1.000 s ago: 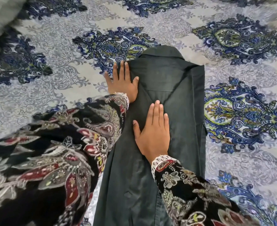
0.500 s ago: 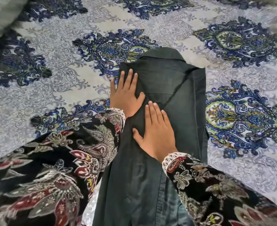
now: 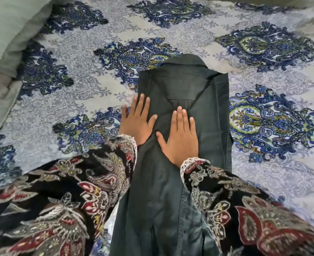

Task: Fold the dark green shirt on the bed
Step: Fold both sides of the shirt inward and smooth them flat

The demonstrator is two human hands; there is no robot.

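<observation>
The dark green shirt point(image 3: 180, 163) is lying back-up on the bed point(image 3: 263, 182), folded into a long narrow strip with both sides turned in, its collar point(image 3: 185, 60) pointing away from me and its lower end running out of view at the bottom edge. I am pressing both hands flat onto it, fingers straight and together, gripping nothing. My right hand point(image 3: 180, 139) is resting on the middle of the strip, just below the yoke seam, palm fully on the cloth. My left hand point(image 3: 136, 122) is sitting just beside it, straddling the shirt's left folded edge, with the thumb and palm on the fabric and the outer fingers on the bedspread. The two thumbs are lying close together without touching. Black floral sleeves with white lace cuffs point(image 3: 191, 162) are covering both of my wrists. A blue and grey paisley bedspread point(image 3: 78, 71) is spreading out on every side, and a grey-green pillow point(image 3: 6, 43) is sitting at the far left.
</observation>
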